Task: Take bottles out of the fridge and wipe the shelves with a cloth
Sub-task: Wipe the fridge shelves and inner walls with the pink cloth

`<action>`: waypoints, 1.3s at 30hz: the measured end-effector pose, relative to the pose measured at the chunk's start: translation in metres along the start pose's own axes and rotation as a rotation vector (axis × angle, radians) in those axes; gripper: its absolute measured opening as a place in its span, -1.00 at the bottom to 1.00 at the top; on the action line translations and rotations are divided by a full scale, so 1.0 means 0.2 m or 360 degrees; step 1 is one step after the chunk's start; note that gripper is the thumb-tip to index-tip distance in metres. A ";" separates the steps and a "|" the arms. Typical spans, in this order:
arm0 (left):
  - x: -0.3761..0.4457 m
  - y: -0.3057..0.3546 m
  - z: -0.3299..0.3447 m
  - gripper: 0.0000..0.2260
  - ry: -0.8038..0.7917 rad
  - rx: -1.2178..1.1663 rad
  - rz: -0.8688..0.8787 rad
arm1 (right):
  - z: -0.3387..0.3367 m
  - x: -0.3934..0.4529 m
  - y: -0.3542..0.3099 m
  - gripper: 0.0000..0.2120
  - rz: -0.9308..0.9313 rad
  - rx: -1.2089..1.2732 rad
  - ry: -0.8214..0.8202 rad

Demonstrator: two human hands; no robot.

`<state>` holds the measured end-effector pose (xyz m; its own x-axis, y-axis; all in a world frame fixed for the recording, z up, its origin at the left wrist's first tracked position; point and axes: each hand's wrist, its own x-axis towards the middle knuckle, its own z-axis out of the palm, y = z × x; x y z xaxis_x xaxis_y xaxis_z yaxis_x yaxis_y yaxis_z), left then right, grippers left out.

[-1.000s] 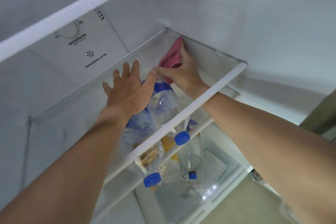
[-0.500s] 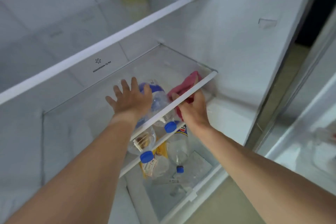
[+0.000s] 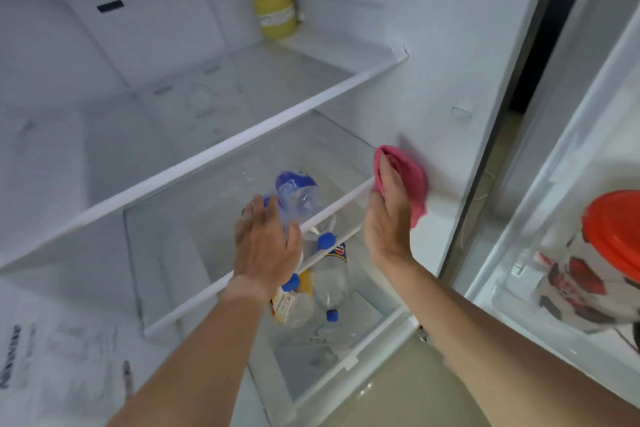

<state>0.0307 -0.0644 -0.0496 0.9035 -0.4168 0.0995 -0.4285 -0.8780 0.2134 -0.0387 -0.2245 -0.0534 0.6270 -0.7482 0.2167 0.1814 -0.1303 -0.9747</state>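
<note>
Your right hand (image 3: 386, 218) presses a pink cloth (image 3: 410, 180) flat against the fridge's side wall, just past the right end of the glass shelf (image 3: 194, 239). Your left hand (image 3: 265, 250) lies spread and holding nothing above that shelf's front edge. Clear bottles (image 3: 299, 192) with blue caps lie beneath the shelf, and a yellow bottle (image 3: 275, 9) stands far above it.

Pink cloth (image 3: 412, 180) pressed against fridge wall; clear blue-capped bottles (image 3: 301, 194) (lying down) beneath glass shelf (image 3: 194, 225).
</note>
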 end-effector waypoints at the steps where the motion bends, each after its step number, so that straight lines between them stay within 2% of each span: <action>1: -0.01 0.00 -0.02 -0.43 0.0016 -0.0097 -0.0032 | 0.02 0.03 0.01 -0.40 -0.0097 -0.0226 -0.0192; 4: -0.02 0.00 -0.07 -0.53 0.0102 -0.0495 -0.0108 | 0.08 0.07 0.03 -0.45 -0.0317 -0.0983 -0.0810; 6: -0.01 -0.04 -0.08 -0.57 0.0160 -0.0674 -0.0124 | 0.14 0.04 0.01 -0.52 -0.0416 -0.1235 -0.1174; 8: 0.00 -0.07 -0.10 -0.59 0.0223 -0.0771 -0.0123 | 0.23 0.01 -0.02 -0.60 -0.0500 -0.1195 -0.1414; 11: 0.01 -0.12 -0.15 -0.66 0.0276 -0.0905 -0.0077 | 0.34 -0.07 -0.07 -0.73 -0.0468 -0.0720 -0.1632; 13: 0.02 -0.16 -0.17 -0.68 0.0199 -0.0947 0.0004 | 0.33 -0.09 -0.05 -0.82 -0.0519 -0.0460 -0.1548; 15: 0.00 -0.22 -0.16 -0.69 0.0049 -0.0842 0.0177 | 0.26 -0.09 -0.01 -0.71 -0.0705 -0.0463 -0.1133; 17: -0.01 -0.26 -0.12 -0.62 -0.0063 -0.0474 0.0408 | 0.19 -0.04 0.04 -0.66 -0.0854 -0.0789 -0.0686; 18: 0.00 -0.27 -0.10 -0.57 -0.0079 -0.0245 0.0486 | 0.17 0.00 0.06 -0.66 -0.0848 -0.1036 -0.0590; 20: 0.01 -0.27 -0.11 -0.48 -0.0075 0.0051 0.0475 | 0.18 0.06 0.08 -0.58 -0.0727 -0.1476 -0.0712; 23: 0.05 -0.26 -0.11 -0.48 -0.0055 0.0159 0.0286 | 0.24 0.14 0.07 -0.38 -0.0596 -0.1671 -0.0967; 25: 0.10 -0.21 -0.11 -0.43 0.0015 0.0141 0.0146 | 0.30 0.17 0.05 -0.31 -0.0542 -0.1638 -0.1032; 27: 0.13 -0.13 -0.11 -0.46 0.0017 -0.0124 0.0053 | 0.36 0.20 0.04 -0.23 -0.0574 -0.1703 -0.1122; 29: 0.14 -0.09 -0.06 -0.48 0.0015 -0.0199 0.0047 | 0.42 0.22 0.02 -0.26 -0.0637 -0.1834 -0.1286; 32: 0.19 -0.14 0.00 -0.36 -0.0069 0.0045 0.0069 | 0.49 0.30 0.02 -0.38 -0.0635 -0.2050 -0.1503; 37: 0.41 -0.20 -0.06 -0.43 -0.0319 0.0137 0.0111 | 0.52 0.44 0.02 -0.38 -0.0480 -0.2233 -0.1526; 39: 0.45 -0.18 -0.05 -0.45 -0.0347 0.0263 0.0006 | 0.52 0.46 0.04 -0.37 -0.0435 -0.2230 -0.1495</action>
<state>0.1271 -0.0670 -0.0392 0.8880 -0.4452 -0.1153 -0.4424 -0.8954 0.0502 0.0980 -0.2265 -0.0361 0.9831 -0.0643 -0.1716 -0.0813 -0.9923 -0.0939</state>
